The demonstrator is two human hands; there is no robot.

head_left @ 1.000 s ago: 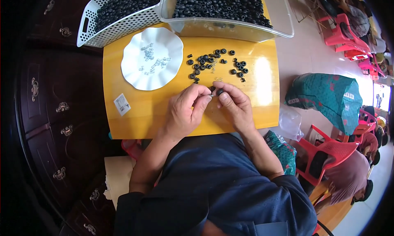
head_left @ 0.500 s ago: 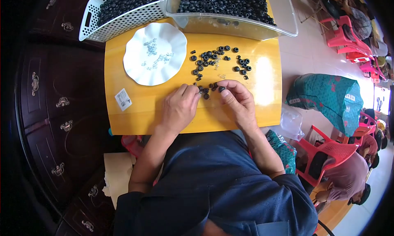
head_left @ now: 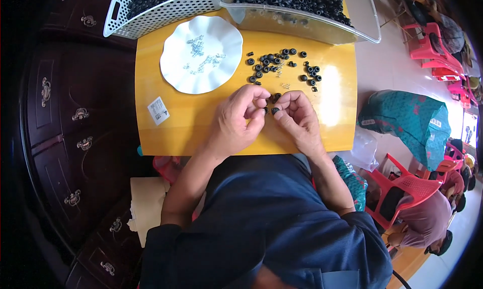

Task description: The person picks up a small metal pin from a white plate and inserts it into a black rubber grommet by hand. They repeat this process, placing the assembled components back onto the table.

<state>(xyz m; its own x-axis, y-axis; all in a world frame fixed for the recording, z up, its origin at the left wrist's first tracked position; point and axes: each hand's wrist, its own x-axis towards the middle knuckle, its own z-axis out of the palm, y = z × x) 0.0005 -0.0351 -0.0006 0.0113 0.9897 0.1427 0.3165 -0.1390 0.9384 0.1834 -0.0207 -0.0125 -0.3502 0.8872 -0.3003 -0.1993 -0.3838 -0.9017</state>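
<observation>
Both hands meet over the middle of a small yellow table (head_left: 166, 138). My left hand (head_left: 237, 119) pinches a small black ring at its fingertips. My right hand (head_left: 298, 117) holds another small black ring (head_left: 275, 110) right beside it, fingertips nearly touching. Several loose black rings (head_left: 282, 65) lie scattered just beyond the hands. A white wavy-edged plate (head_left: 201, 53) with several tiny metal parts (head_left: 204, 60) sits at the far left of the table.
A white perforated basket (head_left: 161, 10) and a clear plastic tub (head_left: 302, 22), both full of black rings, stand along the far edge. A small white packet (head_left: 158, 110) lies at the table's left. Dark wooden drawers (head_left: 60, 138) are left; red plastic chairs (head_left: 402, 188) and a green bag (head_left: 407, 118) right.
My hands stay together over the table and have shifted slightly nearer to me; the fingers have changed their grip on the small black rings.
</observation>
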